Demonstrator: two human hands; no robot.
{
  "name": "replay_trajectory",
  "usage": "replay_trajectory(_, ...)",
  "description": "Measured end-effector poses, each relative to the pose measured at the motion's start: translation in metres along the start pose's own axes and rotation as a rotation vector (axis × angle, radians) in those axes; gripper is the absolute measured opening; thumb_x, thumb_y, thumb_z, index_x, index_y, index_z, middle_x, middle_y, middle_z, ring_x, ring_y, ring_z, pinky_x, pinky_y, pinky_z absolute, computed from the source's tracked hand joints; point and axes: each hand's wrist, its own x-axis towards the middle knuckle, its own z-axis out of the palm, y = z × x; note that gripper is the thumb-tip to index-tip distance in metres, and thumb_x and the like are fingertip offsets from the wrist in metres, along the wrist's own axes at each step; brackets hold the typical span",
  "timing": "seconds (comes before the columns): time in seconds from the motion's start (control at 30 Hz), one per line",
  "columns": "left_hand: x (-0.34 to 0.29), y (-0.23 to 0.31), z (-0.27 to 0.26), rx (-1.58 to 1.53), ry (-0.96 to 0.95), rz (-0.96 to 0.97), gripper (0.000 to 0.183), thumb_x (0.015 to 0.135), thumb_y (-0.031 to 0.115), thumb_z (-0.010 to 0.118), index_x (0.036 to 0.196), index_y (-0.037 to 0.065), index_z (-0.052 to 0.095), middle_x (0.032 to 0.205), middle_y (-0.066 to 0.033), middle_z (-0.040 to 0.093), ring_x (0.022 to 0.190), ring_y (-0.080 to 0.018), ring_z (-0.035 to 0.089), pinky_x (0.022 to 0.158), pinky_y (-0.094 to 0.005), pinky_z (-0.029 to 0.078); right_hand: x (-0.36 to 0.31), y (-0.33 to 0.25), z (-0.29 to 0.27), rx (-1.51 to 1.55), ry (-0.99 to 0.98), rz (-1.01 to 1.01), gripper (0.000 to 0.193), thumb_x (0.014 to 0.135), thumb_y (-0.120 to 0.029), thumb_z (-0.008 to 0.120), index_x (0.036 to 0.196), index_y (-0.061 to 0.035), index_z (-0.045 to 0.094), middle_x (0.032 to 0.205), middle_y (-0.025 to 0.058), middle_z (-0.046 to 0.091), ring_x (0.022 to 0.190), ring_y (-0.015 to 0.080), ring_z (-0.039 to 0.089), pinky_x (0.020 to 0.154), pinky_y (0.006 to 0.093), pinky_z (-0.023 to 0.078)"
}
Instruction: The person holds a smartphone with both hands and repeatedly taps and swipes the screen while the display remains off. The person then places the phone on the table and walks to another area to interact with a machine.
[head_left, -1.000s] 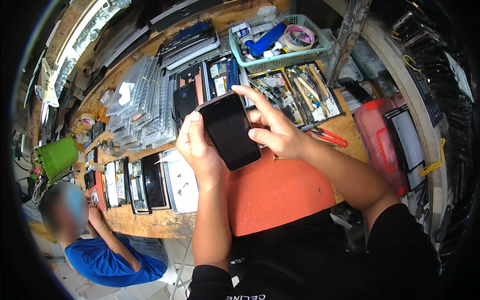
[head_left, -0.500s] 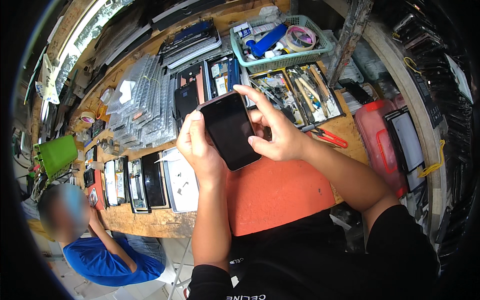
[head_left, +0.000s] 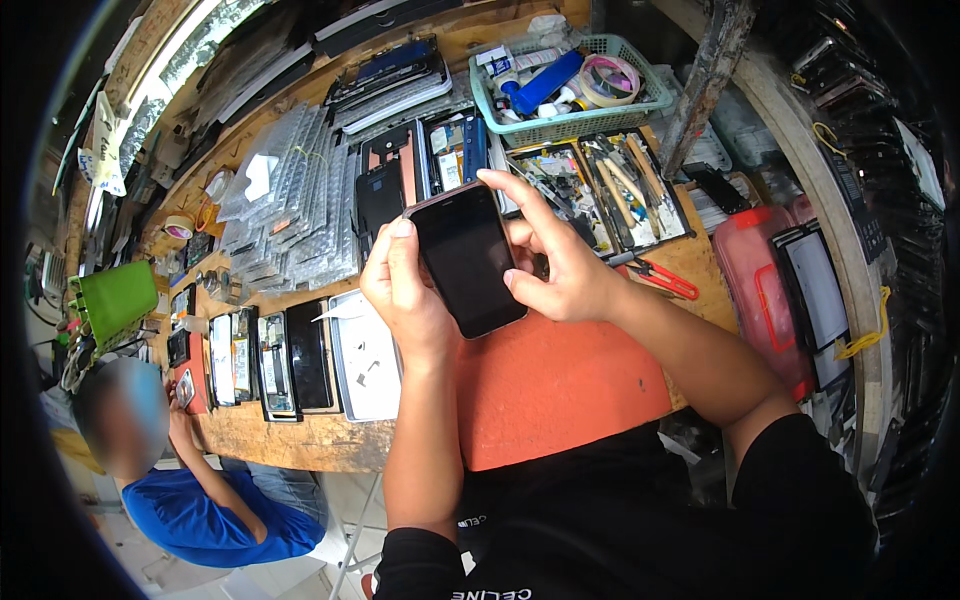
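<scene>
A smartphone (head_left: 465, 262) with a dark, blank screen is held up in both hands above an orange-red mat (head_left: 560, 390). My left hand (head_left: 408, 285) grips its left side, the thumb lying along the front edge near the upper corner. On the other side my right hand (head_left: 555, 260) holds it, with the index finger at the top right corner and the thumb against the lower right edge. The remaining right fingers are partly hidden behind the phone. Beyond it lies a tray of hand tools (head_left: 615, 190), and to the left a white tray (head_left: 365, 350) with small parts.
Opened devices (head_left: 275, 365) line the bench's left side below stacked clear plastic trays (head_left: 280, 200). A green basket (head_left: 570, 120) stands at the back, red-handled pliers (head_left: 665, 280) and a red case (head_left: 760, 290) at right. Another person in a blue shirt (head_left: 215, 515) sits at lower left.
The view has shifted very slightly, so the phone and bench items appear a little to the right. Both hands keep the same hold. The other person's hand has risen a little at the bench edge.
</scene>
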Motion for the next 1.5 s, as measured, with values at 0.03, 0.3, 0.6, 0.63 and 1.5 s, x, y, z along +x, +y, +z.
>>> replay_trajectory(0.03, 0.000, 0.000, -0.001, -0.011, -0.010, -0.001, 0.026, 0.107, 0.017, 0.052, 0.099, -0.002, 0.068, 0.093, -0.0045, 0.069, 0.082, -0.0089, 0.062, 0.076, -0.0242, 0.051, 0.001, 0.000, 0.000, 0.002, 0.004, 0.002, 0.097, 0.082, 0.006, 0.056, 0.164, -0.0100, 0.009, 0.094, 0.0029, 0.066, 0.074, 0.0074, 0.054, 0.067, 0.0241, 0.042)
replay_trajectory(0.3, 0.000, -0.001, -0.004, -0.010, -0.030, -0.001, 0.027, 0.108, 0.016, 0.052, 0.100, -0.003, 0.069, 0.093, -0.0033, 0.068, 0.083, -0.0072, 0.060, 0.076, -0.0228, 0.049, 0.000, -0.003, 0.001, -0.028, 0.003, -0.003, 0.100, 0.081, 0.007, 0.061, 0.164, -0.0104, 0.007, 0.094, 0.0028, 0.065, 0.072, 0.0066, 0.053, 0.064, 0.0230, 0.042)
replay_trajectory(0.6, -0.001, -0.001, -0.003, -0.021, -0.020, -0.015, 0.027, 0.108, 0.017, 0.052, 0.102, -0.003, 0.070, 0.094, -0.0037, 0.069, 0.084, -0.0076, 0.061, 0.077, -0.0228, 0.050, 0.000, -0.001, 0.003, -0.020, 0.007, 0.015, 0.101, 0.082, 0.006, 0.062, 0.164, -0.0104, 0.007, 0.092, 0.0021, 0.064, 0.071, 0.0058, 0.051, 0.064, 0.0222, 0.041)
replay_trajectory(0.63, -0.001, 0.000, -0.001, -0.021, -0.013, -0.010, 0.027, 0.108, 0.017, 0.052, 0.102, -0.003, 0.070, 0.094, -0.0037, 0.069, 0.084, -0.0077, 0.061, 0.077, -0.0228, 0.050, 0.000, -0.001, 0.002, -0.014, 0.004, 0.009, 0.100, 0.082, 0.007, 0.061, 0.164, -0.0105, 0.007, 0.092, 0.0021, 0.064, 0.071, 0.0059, 0.051, 0.064, 0.0222, 0.041)
replay_trajectory(1.5, 0.000, -0.002, -0.005, -0.007, -0.023, -0.014, 0.027, 0.108, 0.016, 0.051, 0.101, -0.003, 0.069, 0.093, -0.0033, 0.068, 0.083, -0.0072, 0.060, 0.077, -0.0222, 0.049, 0.002, 0.008, 0.000, 0.084, -0.019, -0.007, 0.082, 0.096, 0.000, 0.051, 0.165, -0.0107, 0.008, 0.112, 0.0110, 0.067, 0.095, 0.0111, 0.060, 0.086, 0.0296, 0.049)
